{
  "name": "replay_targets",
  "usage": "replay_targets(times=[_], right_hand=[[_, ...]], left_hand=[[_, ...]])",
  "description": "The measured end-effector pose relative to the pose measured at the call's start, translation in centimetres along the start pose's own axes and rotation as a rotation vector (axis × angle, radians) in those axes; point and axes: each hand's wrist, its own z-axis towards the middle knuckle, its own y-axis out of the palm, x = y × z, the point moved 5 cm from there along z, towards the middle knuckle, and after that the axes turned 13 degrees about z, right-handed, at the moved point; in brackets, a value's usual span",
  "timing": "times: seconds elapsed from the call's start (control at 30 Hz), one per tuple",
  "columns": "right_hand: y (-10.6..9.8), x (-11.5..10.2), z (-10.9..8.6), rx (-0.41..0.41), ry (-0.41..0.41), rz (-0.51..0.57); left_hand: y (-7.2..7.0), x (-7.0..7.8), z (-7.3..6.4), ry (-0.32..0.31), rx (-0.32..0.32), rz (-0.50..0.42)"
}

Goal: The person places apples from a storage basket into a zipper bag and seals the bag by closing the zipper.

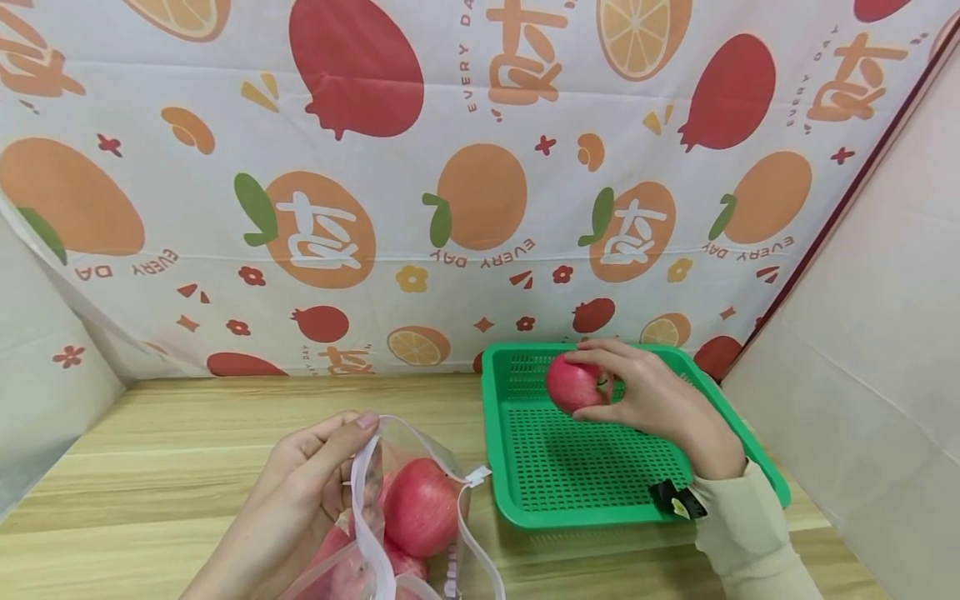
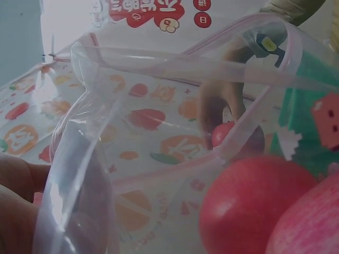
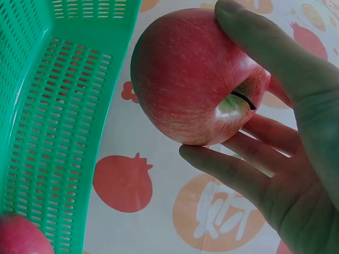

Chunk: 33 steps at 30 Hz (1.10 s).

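And here's the green basket (image 1: 585,479), its slotted floor showing bare wherever the arm doesn't cover it; the right hand (image 1: 652,392) is over it, thumb and fingers pinching one red apple (image 1: 573,383), stem toward the palm, held above the basket toward the far rim! Just left of the basket sits the clear bag (image 1: 358,500), mouth gaping, several red apples (image 1: 422,507) heaped inside, and the left hand (image 1: 315,467) has its edge pinched, thumb over the trim; the other fingertips are hidden behind, so how they lie I cannot tell. The white zip pull (image 1: 477,476) sits right by the basket's left rim, touching or not, I cannot tell. Look at the room: the wooden table (image 1: 172,467) runs wide away to the basket's left, while the fruit-print cloth (image 1: 465,292) stands close behind its far rim and the pale side wall (image 1: 862,417) leaves only a narrow strip to its right. The sleeve (image 1: 750,517) crosses the basket's near right rim.
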Motion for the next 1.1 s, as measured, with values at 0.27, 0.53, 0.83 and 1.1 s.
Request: replay_targets(times=[0.27,0.53,0.83,1.1], right_hand=[[-0.1,-0.6,-0.9,0.069,-0.061,0.031],[-0.3,-1.1,-2.2,0.154,-0.074,0.048],[-0.4,-1.8,-2.9,0.192,-0.105,0.061],[-0.7,-2.4,-3.2,0.204,-0.135,0.065]], left_hand=[[0.1,-0.2,0.0,-0.006,-0.008,-0.007],[0.2,-0.2,0.1,-0.004,-0.017,-0.007],[0.2,-0.2,0.1,-0.005,-0.024,-0.017],[0.1,-0.3,0.0,-0.007,-0.025,-0.018]])
